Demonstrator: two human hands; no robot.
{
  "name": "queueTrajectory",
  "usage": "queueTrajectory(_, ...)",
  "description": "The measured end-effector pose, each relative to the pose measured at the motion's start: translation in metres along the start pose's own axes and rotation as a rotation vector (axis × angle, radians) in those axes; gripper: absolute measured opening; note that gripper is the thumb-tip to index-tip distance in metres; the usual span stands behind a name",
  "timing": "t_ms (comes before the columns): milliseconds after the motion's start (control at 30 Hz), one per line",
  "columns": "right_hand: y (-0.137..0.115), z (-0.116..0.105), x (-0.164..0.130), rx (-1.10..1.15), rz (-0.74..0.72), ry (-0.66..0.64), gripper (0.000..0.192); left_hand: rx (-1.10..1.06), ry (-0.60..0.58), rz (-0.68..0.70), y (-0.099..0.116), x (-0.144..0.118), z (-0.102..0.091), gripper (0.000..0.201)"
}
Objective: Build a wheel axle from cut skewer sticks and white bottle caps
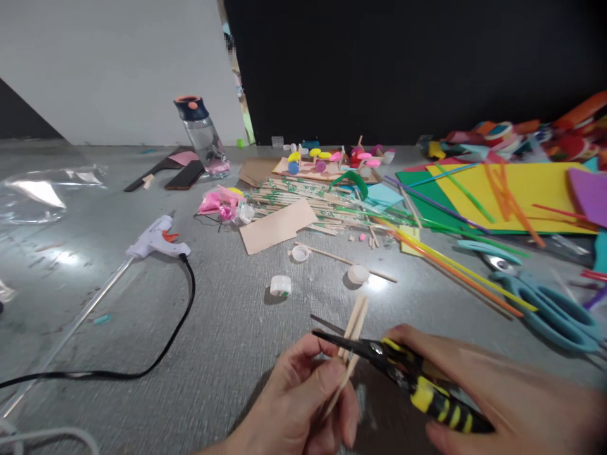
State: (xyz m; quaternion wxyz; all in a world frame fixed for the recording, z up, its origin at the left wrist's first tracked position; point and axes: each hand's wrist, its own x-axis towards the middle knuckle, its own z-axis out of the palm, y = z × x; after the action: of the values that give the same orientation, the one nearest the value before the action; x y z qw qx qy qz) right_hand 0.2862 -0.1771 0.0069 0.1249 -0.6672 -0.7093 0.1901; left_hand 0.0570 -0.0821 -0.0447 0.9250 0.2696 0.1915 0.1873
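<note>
My left hand (315,395) is closed around a small bundle of thin wooden sticks (355,322), pinched between thumb and fingers, their tips pointing up and away. Black-and-yellow long-nose pliers (429,398) are gripped in my right hand (484,385), which is partly blurred. The pliers' dark pointed jaws are parted, with the sticks between them just above my left fingertips. Whether the jaws press on the wood I cannot tell. Beyond the sticks lie a white bottle cap (281,285), two more white caps (300,253) and a loose wooden stick (332,254).
A white glue gun (154,239) with a black cord lies left. Blue scissors (554,306) rest at right beside pipe cleaners (455,262) and coloured sheets (516,189). Farther back are cardboard (277,227), wrapped sticks (284,196), a water bottle (203,139) and a phone (186,175).
</note>
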Motion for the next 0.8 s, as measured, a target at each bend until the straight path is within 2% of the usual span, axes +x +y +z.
queueTrajectory(100, -0.001, -0.001, 0.005, 0.017, -0.034, -0.102, 0.061, -0.005, 0.001, 0.009, 0.0, -0.001, 0.001, 0.021)
queueTrajectory(233, 0.001, 0.009, 0.004, -0.026, -0.054, -0.084, 0.07, 0.017, 0.023, -0.002, 0.002, -0.003, 0.002, 0.025)
queueTrajectory(467, 0.012, 0.022, 0.0, -0.196, -0.172, -0.007, 0.079, 0.123, 0.094, -0.043, 0.005, 0.0, 0.0, 0.03)
queueTrajectory(600, 0.015, 0.023, -0.001, -0.145, -0.158, -0.028, 0.077, 0.14, 0.119, -0.02, 0.005, -0.002, 0.004, 0.03)
queueTrajectory(800, 0.01, 0.024, 0.0, -0.083, -0.13, 0.01, 0.065, 0.088, 0.045, 0.015, 0.004, -0.001, 0.003, 0.024)
